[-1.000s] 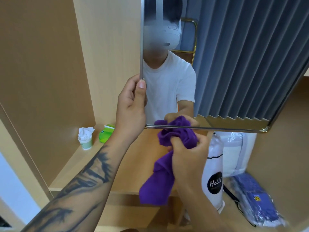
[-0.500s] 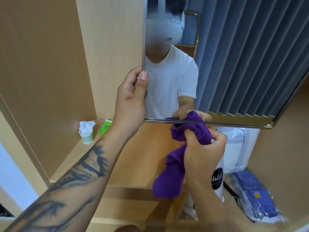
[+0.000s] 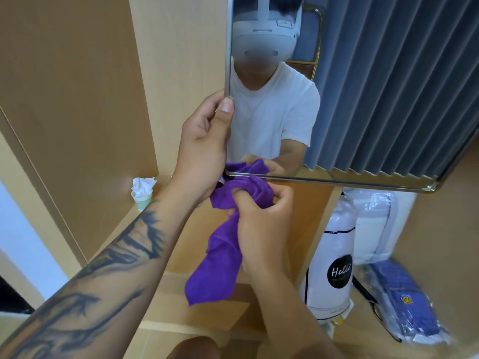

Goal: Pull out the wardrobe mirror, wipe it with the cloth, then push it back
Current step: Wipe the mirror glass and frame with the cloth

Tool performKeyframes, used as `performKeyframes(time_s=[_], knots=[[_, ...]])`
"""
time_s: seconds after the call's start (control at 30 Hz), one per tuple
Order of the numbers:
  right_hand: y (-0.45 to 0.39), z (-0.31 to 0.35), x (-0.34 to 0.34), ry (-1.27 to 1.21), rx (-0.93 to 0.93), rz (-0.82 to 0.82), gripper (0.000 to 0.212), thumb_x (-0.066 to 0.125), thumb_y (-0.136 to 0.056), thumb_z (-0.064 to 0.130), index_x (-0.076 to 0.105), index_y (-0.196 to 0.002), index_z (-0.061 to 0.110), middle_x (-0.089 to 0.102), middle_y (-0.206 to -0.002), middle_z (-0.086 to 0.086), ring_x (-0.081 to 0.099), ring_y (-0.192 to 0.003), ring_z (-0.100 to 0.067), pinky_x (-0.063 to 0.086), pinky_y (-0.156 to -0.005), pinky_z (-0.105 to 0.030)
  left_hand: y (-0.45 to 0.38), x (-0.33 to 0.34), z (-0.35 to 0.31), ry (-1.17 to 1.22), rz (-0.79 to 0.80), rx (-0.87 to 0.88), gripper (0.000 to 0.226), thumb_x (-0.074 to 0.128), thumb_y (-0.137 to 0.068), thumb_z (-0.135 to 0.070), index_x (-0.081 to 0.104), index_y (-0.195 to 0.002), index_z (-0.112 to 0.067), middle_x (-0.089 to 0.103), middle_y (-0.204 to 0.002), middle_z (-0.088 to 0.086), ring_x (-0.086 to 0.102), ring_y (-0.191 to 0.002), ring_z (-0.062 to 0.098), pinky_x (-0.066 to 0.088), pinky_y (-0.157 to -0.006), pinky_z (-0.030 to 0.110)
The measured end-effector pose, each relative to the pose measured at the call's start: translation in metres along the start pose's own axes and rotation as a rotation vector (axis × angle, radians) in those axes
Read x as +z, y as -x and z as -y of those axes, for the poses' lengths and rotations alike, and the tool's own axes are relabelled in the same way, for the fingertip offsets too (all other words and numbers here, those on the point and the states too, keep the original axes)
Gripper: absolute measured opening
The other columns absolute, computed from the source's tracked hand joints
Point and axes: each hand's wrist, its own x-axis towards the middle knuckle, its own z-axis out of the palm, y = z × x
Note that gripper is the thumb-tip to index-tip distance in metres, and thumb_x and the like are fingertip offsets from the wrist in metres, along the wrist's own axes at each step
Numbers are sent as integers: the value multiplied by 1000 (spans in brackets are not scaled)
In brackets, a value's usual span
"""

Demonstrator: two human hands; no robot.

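The wardrobe mirror (image 3: 375,94) stands pulled out in front of me, its metal frame running down the left side and along the bottom. My left hand (image 3: 204,143) grips the mirror's left edge near the lower corner, thumb pressed on the front. My right hand (image 3: 261,216) holds the bunched purple cloth (image 3: 223,255) just under the mirror's bottom left corner, the cloth's top touching the frame and its tail hanging down. The glass reflects a person in a white shirt and grey curtains.
A wooden shelf (image 3: 186,255) runs below the mirror, with a small green cup holding tissue (image 3: 142,194) at its back left. White plastic bags (image 3: 334,268), one marked "Hello", and a blue wrapped bundle (image 3: 404,307) lie at the lower right. Wardrobe panels (image 3: 77,99) close the left side.
My right hand has slid the cloth left along the mirror's bottom edge to the lower left corner. My left hand keeps its grip on the frame.
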Motion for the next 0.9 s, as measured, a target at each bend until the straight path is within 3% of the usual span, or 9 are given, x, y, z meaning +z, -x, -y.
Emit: performKeyframes(time_s=[0.07,0.13,0.23,0.33,0.4,0.53,0.63,0.77,0.9], knots=[[-5,6,-16,36,-9,-88,38,85,-71,29,59,-98,32,75,-93,-1,76,-81,-27,62,-77,-52,0,0,1,13,-2,10,21,44,-115,-15,63,-114,-6,63,-75,-26,54,-75,-7,44,-77,13],[-13,12,-32,24,-33,-211,40,87,-69,28,59,-98,29,75,-92,-1,76,-78,-23,63,-76,-50,0,0,2,24,-1,21,23,44,-115,-14,63,-123,-5,65,-77,-26,56,-76,-9,45,-77,12],[-23,18,-46,-93,-32,-322,38,87,-75,15,57,-97,24,74,-93,-5,72,-67,-9,57,-60,-26,2,1,-1,-3,2,30,25,43,-115,-13,61,-127,-1,64,-76,-27,56,-74,-10,45,-75,10],[-18,17,-33,-75,-17,-315,34,84,-77,19,56,-96,26,69,-84,7,66,-61,4,45,-51,-10,3,2,-2,-18,-4,20,22,42,-115,-12,61,-123,-4,63,-72,-27,55,-70,-11,45,-72,9],[-5,13,-14,-49,19,-201,33,84,-77,23,56,-94,28,68,-78,11,64,-60,0,46,-53,-14,2,0,-4,-19,3,6,20,43,-115,-13,62,-120,-7,63,-72,-28,55,-69,-11,44,-71,8],[5,10,12,-93,97,-51,31,82,-77,11,55,-91,19,67,-79,3,63,-67,-17,52,-63,-36,1,-7,-9,-38,61,3,21,43,-115,-11,61,-123,-6,64,-71,-28,58,-68,-12,42,-65,4],[-1,15,1,-213,212,-11,32,81,-79,5,57,-98,16,73,-85,-11,68,-62,-25,54,-55,-33,1,-7,-10,-66,59,18,19,43,-115,-13,61,-113,-12,63,-68,-26,56,-66,-11,41,-62,5],[-8,19,-19,-270,204,-171,33,82,-81,8,60,-105,16,78,-93,-14,74,-66,-25,56,-57,-33,2,-6,-10,-83,64,41,22,42,-115,-12,61,-106,-15,63,-66,-24,55,-61,-10,41,-59,5],[2,18,2,-446,335,-114,30,78,-85,2,59,-105,13,76,-78,-8,71,-55,-19,53,-49,-28,-2,-12,-14,-121,98,20,19,43,-116,-17,62,-111,-13,55,-62,-21,46,-55,-2,39,-54,13]])
